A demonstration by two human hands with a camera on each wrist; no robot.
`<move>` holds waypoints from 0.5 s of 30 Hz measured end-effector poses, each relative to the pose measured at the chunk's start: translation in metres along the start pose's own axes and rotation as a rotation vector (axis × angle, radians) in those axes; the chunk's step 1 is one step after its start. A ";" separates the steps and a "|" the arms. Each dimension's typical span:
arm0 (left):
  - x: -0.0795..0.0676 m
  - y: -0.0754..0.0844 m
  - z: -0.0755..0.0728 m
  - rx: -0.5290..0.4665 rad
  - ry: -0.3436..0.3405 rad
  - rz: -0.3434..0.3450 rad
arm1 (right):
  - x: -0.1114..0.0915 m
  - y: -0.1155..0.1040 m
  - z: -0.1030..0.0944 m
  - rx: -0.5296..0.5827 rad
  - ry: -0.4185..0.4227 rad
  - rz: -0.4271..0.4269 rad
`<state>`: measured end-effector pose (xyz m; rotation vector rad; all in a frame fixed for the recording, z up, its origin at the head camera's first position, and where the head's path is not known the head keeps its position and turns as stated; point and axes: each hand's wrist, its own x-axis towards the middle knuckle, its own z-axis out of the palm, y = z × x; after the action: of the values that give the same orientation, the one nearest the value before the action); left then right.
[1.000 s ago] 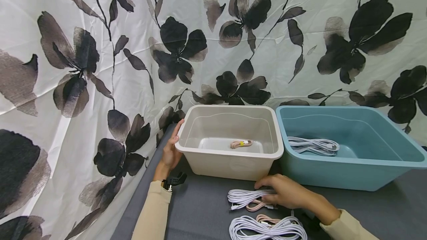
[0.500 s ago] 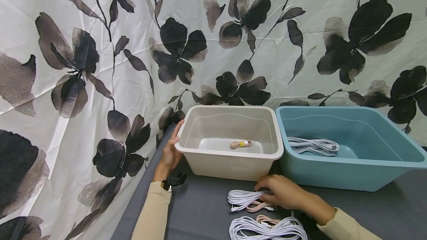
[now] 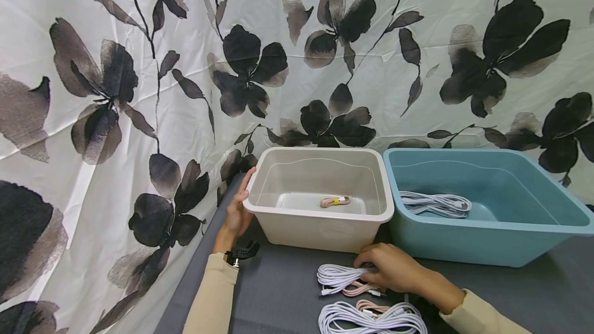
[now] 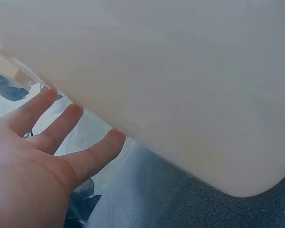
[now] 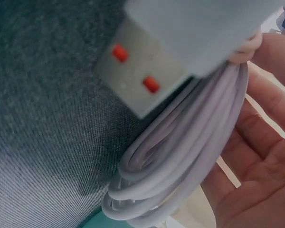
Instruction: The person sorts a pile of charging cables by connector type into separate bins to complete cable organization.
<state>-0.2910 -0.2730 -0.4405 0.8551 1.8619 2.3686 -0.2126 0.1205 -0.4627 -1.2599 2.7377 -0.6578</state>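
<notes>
Left hand (image 3: 236, 215): fingers spread, touching beige tub (image 3: 315, 228) | Right hand (image 3: 394, 268): pinches white cable (image 3: 337, 274); grip on pink cable (image 3: 356, 288) unclear

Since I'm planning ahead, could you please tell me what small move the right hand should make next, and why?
I would probably lift the white cable coil at the right hand clear of the neighbouring pink cable, toward the blue plastic bin: the fingers touch that coil, another white coil lies in that bin, and a pink one in the beige plastic bin.
</notes>
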 end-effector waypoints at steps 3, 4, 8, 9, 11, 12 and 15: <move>0.000 0.001 0.000 0.002 0.001 0.001 | -0.001 0.000 0.000 0.013 0.000 -0.002; 0.000 0.001 0.001 0.002 0.002 0.001 | -0.001 0.000 0.000 0.022 0.001 -0.003; 0.000 -0.002 -0.002 -0.004 0.002 0.005 | -0.001 0.000 -0.001 0.066 0.000 -0.013; 0.000 -0.003 -0.002 -0.007 0.003 0.005 | -0.002 0.001 -0.001 0.075 0.002 -0.015; 0.000 -0.005 -0.003 -0.013 0.004 0.007 | -0.002 0.001 -0.001 0.092 0.006 -0.022; 0.000 -0.005 -0.003 -0.015 0.004 0.006 | -0.002 0.002 -0.001 0.099 0.010 -0.025; 0.000 -0.006 -0.003 -0.016 0.004 0.006 | -0.002 0.003 -0.001 0.127 0.022 -0.036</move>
<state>-0.2944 -0.2741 -0.4458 0.8562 1.8417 2.3873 -0.2132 0.1240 -0.4631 -1.2844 2.6484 -0.8391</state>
